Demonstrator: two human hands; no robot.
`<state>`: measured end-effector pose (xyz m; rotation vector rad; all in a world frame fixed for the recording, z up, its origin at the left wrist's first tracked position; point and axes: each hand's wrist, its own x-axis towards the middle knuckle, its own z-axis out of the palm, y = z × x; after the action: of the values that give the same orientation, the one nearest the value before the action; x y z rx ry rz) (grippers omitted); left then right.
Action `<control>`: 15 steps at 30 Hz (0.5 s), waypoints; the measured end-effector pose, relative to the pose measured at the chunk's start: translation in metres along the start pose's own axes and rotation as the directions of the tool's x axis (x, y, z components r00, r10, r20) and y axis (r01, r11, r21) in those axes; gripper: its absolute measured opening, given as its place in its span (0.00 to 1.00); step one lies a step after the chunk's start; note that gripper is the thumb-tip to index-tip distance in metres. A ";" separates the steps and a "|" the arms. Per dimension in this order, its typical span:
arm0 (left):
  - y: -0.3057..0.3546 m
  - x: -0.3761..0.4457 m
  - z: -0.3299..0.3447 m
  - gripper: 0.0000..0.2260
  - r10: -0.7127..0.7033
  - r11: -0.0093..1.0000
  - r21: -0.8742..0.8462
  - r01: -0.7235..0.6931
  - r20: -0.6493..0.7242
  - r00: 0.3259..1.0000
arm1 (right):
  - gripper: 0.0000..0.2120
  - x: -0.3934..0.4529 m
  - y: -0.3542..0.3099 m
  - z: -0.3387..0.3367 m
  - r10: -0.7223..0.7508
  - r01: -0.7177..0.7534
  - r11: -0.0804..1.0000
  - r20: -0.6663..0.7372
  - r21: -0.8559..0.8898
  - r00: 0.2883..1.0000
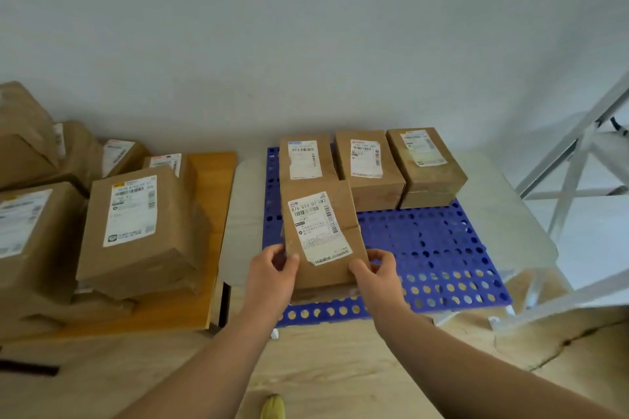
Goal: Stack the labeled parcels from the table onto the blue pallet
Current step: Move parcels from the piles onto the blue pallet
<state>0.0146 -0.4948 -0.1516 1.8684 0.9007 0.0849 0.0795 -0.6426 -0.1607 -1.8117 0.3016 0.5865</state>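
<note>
A brown labeled parcel (pixel 323 235) lies on the left front part of the blue perforated pallet (pixel 442 248). My left hand (pixel 272 274) grips its near left corner, thumb on top. My right hand (pixel 377 274) grips its near right corner. Three more labeled parcels (pixel 369 167) stand in a row along the pallet's back edge. On the orange wooden table (pixel 204 282) to the left sit several brown labeled parcels, the nearest one (pixel 139 231) stacked on another.
A white wall rises behind the pallet. A grey metal shelf frame (pixel 578 163) stands at the right. The pallet rests on a light wooden floor, and a yellow object (pixel 273 406) shows at the bottom edge.
</note>
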 end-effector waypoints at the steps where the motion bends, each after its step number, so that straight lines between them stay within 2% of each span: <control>1: -0.004 0.001 0.001 0.15 -0.019 1.000 0.004 0.019 0.015 1.000 | 0.14 0.002 0.004 0.002 0.018 -0.018 1.000 0.001 -0.011 1.000; 7: -0.024 0.014 0.003 0.19 -0.102 0.993 0.061 0.097 0.096 0.990 | 0.16 0.010 0.018 0.015 0.065 -0.066 0.995 -0.013 -0.075 0.998; 15: -0.033 0.028 0.007 0.19 -0.093 0.994 0.066 0.084 0.150 0.984 | 0.16 0.023 0.021 0.024 0.077 -0.079 0.993 -0.029 -0.086 0.997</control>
<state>0.0195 -0.4764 -0.1910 1.8593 0.8867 -0.1392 0.0829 -0.6250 -0.1948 -1.8993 0.3705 0.6395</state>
